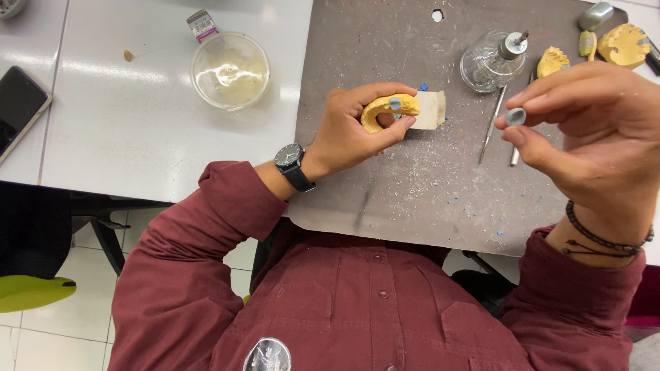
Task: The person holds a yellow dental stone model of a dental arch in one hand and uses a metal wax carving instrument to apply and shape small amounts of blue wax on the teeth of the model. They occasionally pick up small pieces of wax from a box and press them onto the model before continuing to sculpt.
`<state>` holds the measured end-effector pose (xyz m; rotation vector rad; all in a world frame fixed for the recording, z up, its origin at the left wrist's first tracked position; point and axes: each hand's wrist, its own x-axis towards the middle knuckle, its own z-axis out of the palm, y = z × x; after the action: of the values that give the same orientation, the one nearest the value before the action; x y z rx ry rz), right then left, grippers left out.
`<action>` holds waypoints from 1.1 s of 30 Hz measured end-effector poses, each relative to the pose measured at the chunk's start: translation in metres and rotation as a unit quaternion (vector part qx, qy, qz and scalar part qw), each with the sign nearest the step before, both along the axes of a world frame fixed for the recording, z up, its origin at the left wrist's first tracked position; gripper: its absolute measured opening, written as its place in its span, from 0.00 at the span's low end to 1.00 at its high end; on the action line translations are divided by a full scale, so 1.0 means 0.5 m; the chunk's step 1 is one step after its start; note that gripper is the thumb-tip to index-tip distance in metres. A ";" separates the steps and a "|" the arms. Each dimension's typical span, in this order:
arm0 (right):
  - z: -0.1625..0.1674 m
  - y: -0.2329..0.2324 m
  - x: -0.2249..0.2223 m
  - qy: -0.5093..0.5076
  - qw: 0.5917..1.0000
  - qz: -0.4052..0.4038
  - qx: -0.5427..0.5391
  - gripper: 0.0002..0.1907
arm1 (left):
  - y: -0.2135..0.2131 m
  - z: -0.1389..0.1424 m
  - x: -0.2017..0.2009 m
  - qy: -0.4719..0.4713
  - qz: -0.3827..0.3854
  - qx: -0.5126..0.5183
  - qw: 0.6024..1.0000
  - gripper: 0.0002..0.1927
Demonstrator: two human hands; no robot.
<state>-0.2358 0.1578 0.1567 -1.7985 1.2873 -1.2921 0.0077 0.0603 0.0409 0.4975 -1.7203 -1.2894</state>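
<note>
The left grip (357, 127) is closed round a yellow cast (388, 110), held just above the grey mat (412, 185); one grey-blue wax piece (395, 104) already sits on its ridge. The right grip (584, 117) pinches a second small wax cap (515, 116) between thumb and fingertips, well apart from the cast. So one piece looks placed and this one not yet seated. Blue crumbs on the mat suggest carving is under way. A burner (491, 62), metal tools (491, 124) and more casts (622, 45) lie near on the tabletop (137, 124).
</note>
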 end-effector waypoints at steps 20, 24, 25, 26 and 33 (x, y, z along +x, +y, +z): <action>-0.141 -0.077 0.001 -0.046 0.996 0.056 -0.047 0.09 | -0.005 -0.006 -0.005 0.012 -0.044 0.134 0.990 0.16; -0.122 -0.078 0.025 -0.055 0.996 0.051 -0.036 0.08 | -0.004 -0.006 -0.003 0.018 -0.054 0.129 0.990 0.16; -0.118 -0.078 0.030 -0.069 0.996 0.049 -0.028 0.09 | -0.004 -0.006 -0.003 0.023 -0.058 0.129 0.990 0.16; -0.116 -0.080 0.034 -0.073 0.996 0.046 -0.021 0.09 | -0.004 -0.006 -0.004 0.020 -0.056 0.124 0.990 0.16; -0.094 -0.035 0.046 -0.117 0.981 0.152 -0.026 0.12 | 0.005 -0.008 -0.007 0.017 -0.044 0.103 0.994 0.16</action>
<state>-0.2131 0.1401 0.1098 -1.7358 0.8224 -1.3248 0.0044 0.0629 0.0370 0.5186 -1.6045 -1.5393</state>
